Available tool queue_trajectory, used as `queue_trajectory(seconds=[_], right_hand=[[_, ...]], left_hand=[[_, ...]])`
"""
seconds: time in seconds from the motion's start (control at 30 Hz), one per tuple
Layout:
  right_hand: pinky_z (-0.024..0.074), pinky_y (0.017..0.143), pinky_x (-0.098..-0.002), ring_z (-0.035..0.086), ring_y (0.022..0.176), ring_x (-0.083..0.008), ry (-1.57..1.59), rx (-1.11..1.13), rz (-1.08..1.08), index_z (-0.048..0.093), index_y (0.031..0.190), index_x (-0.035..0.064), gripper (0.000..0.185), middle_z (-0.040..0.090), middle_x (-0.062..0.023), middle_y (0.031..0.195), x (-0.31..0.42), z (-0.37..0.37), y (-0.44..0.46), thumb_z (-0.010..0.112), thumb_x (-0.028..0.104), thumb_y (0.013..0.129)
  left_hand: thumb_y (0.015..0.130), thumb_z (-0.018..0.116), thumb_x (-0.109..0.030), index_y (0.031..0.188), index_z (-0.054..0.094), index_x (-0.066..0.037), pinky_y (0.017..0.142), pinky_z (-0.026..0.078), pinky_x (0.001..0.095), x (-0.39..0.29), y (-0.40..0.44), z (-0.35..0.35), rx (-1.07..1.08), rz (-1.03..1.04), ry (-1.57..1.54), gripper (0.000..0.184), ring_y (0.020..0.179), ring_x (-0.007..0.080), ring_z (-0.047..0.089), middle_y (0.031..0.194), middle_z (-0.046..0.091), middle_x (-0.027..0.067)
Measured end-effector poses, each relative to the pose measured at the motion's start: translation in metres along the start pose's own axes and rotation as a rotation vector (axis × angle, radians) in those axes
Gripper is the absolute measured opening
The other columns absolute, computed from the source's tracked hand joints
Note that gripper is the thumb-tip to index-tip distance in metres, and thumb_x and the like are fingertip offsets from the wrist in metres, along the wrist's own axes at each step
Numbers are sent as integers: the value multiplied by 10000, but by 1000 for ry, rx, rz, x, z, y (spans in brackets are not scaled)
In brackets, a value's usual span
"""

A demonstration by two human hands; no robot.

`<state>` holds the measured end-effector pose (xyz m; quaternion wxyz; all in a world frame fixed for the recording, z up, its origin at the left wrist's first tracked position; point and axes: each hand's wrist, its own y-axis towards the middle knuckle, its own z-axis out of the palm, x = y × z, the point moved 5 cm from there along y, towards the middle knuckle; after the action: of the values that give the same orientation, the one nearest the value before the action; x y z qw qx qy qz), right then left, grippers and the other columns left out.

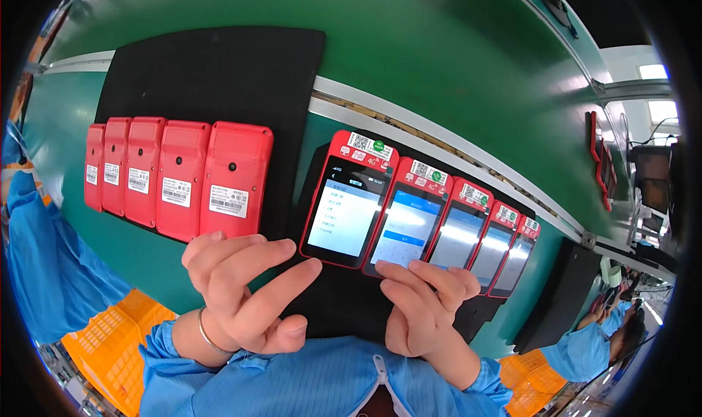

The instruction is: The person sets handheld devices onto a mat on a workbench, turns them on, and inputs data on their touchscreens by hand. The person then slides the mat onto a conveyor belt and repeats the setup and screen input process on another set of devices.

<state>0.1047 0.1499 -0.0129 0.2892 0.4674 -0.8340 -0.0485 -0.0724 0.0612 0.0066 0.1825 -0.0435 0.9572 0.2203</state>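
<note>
Several red handheld payment terminals stand side by side with lit screens on a black mat. The leftmost terminal [346, 208] shows a menu list, and the second terminal [406, 223] a blue page with a keypad. My left hand [245, 292] is open, fingers apart and holding nothing, its index fingertip close to the leftmost terminal's lower left corner. Loosely bent, my right hand [428, 307] has its fingertips at the lower edge of the second terminal's screen; it grips nothing, and whether it touches the glass I cannot tell.
To the left, several red terminals [235, 170] lie face down, labels showing, partly on a black mat [219, 73]. A metal rail [439, 153] crosses the green table [439, 44]. Orange crates [113, 344] stand below. Another person's blue sleeve [581, 351] shows at right.
</note>
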Motion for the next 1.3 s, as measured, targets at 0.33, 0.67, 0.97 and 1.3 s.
queue_trajectory(seconds=[0.33,0.67,0.97,1.3], right_hand=[[238,959,-377,553,1069,-139,27,-22,16,663,966,121,172,728,-19,1030,-1,3,0,543,123,844],[225,985,-371,550,1090,-134,29,-37,4,671,973,122,183,726,-22,1033,0,5,0,535,123,851],[217,993,-377,550,1075,-129,21,-7,-3,680,951,129,183,726,-18,1034,1,5,1,526,128,851],[220,987,-376,548,1068,-128,16,12,-4,680,969,135,194,725,-7,1032,1,6,1,529,132,847]], left_hand=[[955,405,-460,940,722,-184,949,334,394,3,-1,0,-90,-60,-22,420,965,188,529,1003,618,24],[963,404,-473,944,718,-192,953,339,384,3,-3,0,-70,-56,-15,422,977,174,521,1004,619,16],[990,357,-436,985,659,-123,939,361,430,3,-3,-2,3,-10,-2,435,999,244,511,1032,595,97],[962,402,-464,942,719,-196,948,339,384,4,-1,-2,-51,-56,-7,415,969,174,522,1005,621,10]])
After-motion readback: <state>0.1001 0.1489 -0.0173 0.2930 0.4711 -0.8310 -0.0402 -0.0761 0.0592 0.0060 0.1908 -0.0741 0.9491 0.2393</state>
